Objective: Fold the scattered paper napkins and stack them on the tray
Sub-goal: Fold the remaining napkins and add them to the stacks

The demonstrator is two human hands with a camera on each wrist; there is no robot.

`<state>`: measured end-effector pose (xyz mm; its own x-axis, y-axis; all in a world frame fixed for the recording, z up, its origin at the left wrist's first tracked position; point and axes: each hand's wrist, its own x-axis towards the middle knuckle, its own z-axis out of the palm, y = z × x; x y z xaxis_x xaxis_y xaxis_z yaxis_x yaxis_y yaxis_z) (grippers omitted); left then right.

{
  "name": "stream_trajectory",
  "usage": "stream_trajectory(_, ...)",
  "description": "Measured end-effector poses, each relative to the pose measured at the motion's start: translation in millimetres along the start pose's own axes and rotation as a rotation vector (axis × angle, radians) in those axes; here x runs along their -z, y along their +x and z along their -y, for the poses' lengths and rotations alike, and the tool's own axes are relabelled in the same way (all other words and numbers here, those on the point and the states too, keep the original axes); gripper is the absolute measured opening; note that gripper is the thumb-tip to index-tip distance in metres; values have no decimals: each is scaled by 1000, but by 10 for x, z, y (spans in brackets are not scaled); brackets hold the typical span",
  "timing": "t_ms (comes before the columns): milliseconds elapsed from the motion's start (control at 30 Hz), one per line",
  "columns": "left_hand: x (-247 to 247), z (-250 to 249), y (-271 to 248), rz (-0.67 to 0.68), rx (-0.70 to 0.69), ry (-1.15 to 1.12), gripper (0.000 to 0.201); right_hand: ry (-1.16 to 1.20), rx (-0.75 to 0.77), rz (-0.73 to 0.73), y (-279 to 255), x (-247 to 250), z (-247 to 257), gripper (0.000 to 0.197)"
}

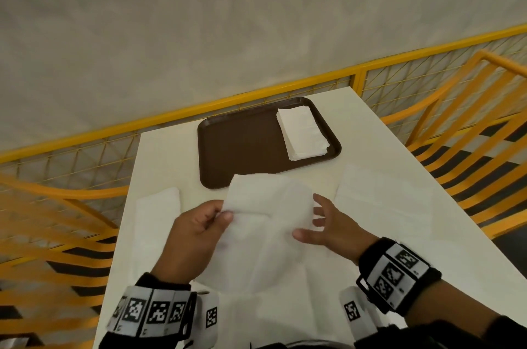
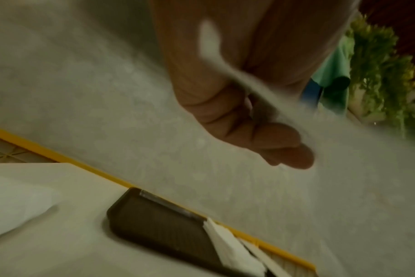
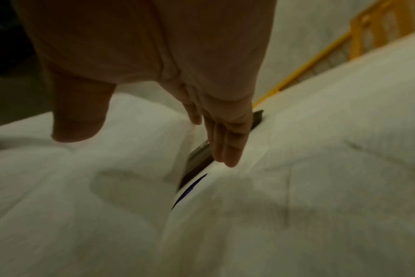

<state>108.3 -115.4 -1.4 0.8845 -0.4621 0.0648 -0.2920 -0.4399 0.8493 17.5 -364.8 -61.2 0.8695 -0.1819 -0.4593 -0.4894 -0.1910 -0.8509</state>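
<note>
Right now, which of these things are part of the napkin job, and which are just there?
Part of the job:
held napkin
left hand
right hand
loose napkins
folded stack
tray

Just there:
table
yellow chairs
railing

Head view evenly lit; wrist views dim, motion-blurred.

Near corner of the tray behind the lifted napkin — both wrist views motion-blurred.

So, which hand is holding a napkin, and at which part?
The left hand pinches the unfolded napkin at its left edge. The right hand is open beside it, gripping nothing.
</note>
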Motion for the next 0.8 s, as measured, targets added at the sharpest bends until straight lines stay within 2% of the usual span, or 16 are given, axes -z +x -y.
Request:
stream_trajectory(67, 70, -88, -4, -39, 56, -186, 19, 217, -42, 90, 29, -10, 28, 102)
stream_trajectory(133, 122, -114, -11, -87, 91, -263, 19, 368, -49, 143, 19, -25, 67, 90)
stream_trajectory(200, 132, -85, -30, -125, 61, -173, 20, 408, 12, 133, -31, -69, 154, 62)
stream_trajectory(267, 92, -107, -72, -133, 2, 4, 22, 336, 90, 63, -75, -107, 249, 34)
stream_trajectory(300, 48, -148, -101, -133, -26, 66, 25, 263, 132, 21, -90, -120, 281, 34)
stream_trajectory(400, -121, -213, -155, -138, -67, 104, 31, 71, 223, -67, -131, -154, 351, 60)
stream_trajectory(433, -149, -211, -146, -141, -47, 85, 30, 68, 236, -90, -146, -145, 366, 60)
stream_trajectory(500, -133, -199, -113, -143, 21, 25, 29, 183, 230, -103, -175, -86, 381, 42)
stream_trajectory(567, -58, -149, -97, -95, 108, -109, 37, 317, 209, -86, -214, 16, 368, 33)
stream_trajectory(633, 23, -125, -107, 15, 148, -326, 55, 398, 192, -58, -269, 116, 351, 56)
stream_trajectory(667, 42, -131, -114, 67, 169, -449, 58, 431, 178, -38, -296, 153, 348, 71)
stream_trajectory(700, 52, -139, -123, 112, 192, -562, 60, 460, 176, -9, -320, 173, 352, 78)
stream_trajectory(800, 10, -109, -134, 126, 267, -729, 69, 489, 233, 29, -406, 154, 395, 56)
